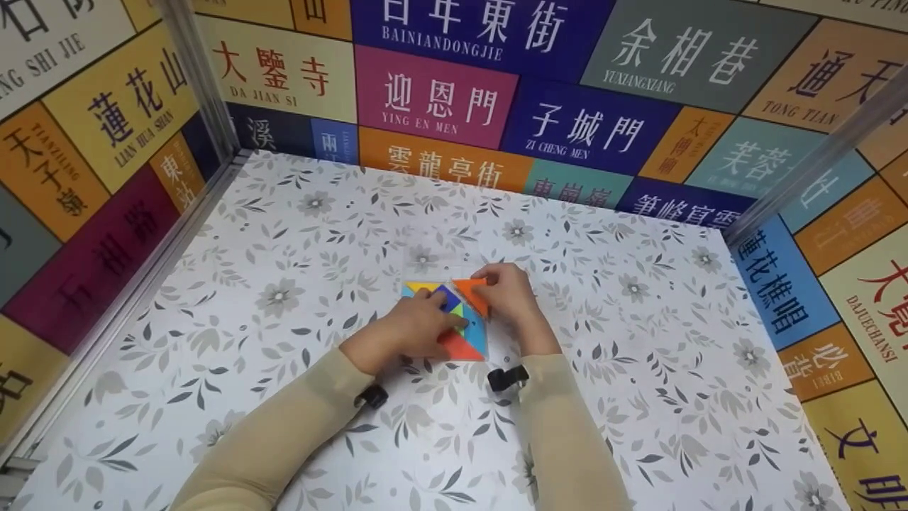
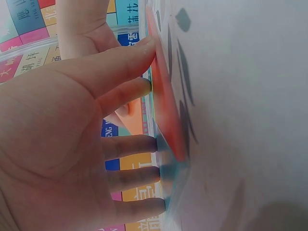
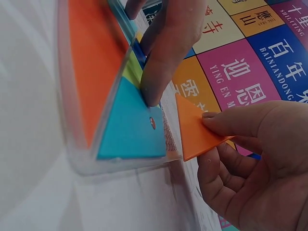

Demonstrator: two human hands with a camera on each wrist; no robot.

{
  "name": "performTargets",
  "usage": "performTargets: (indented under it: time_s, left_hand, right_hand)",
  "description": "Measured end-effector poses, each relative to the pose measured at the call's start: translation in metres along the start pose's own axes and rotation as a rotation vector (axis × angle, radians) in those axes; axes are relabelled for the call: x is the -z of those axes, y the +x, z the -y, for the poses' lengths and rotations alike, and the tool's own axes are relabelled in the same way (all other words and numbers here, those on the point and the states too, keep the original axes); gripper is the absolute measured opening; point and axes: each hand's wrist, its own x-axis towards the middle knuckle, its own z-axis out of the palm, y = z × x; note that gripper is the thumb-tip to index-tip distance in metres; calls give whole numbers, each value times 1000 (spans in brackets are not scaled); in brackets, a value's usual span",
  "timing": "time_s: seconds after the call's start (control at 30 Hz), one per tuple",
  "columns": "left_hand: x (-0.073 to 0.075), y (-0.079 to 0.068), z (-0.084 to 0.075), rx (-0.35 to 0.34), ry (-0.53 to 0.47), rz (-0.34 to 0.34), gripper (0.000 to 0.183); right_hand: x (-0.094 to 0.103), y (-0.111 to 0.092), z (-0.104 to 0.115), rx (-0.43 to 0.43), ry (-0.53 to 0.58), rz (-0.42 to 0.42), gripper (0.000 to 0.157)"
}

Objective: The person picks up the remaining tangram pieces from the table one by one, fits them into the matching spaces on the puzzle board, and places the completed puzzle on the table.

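Observation:
Tangram pieces lie fitted together in a shallow clear plastic tray (image 3: 115, 166) on the table. Among them are a red-orange triangle (image 1: 464, 350) nearest the person, a light-blue piece (image 3: 130, 127) with a small hole, a yellow piece (image 1: 420, 286) and a dark blue piece (image 1: 451, 301). The left hand (image 1: 420, 326) rests its spread fingertips on these pieces from the left, covering part of them. Between thumb and fingers, the right hand (image 1: 512, 297) pinches an orange triangle (image 3: 198, 127) at the tray's right side. In the right wrist view that triangle stands tilted beside the tray's edge.
A white cloth with a grey leaf and flower print covers the table (image 1: 624, 369). Behind it and at both sides stand panels (image 1: 436, 96) of coloured blocks with writing. Metal posts (image 1: 206, 78) mark the corners. Black straps (image 1: 508, 378) sit at both wrists.

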Motion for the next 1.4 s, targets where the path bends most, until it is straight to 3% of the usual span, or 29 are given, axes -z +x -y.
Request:
performTargets:
  time_s: [0.6, 1.1, 1.4]
  left_hand:
    - [1, 1, 0, 18, -30, 18, 61]
    - [-1, 1, 1, -15, 43, -25, 58]
    - [1, 1, 0, -5, 41, -8, 59]
  right_hand:
    - [-9, -1, 5, -8, -14, -3, 15]
    - [-20, -2, 16, -3, -143, -25, 18]
    - [-22, -3, 19, -27, -174, -37, 17]
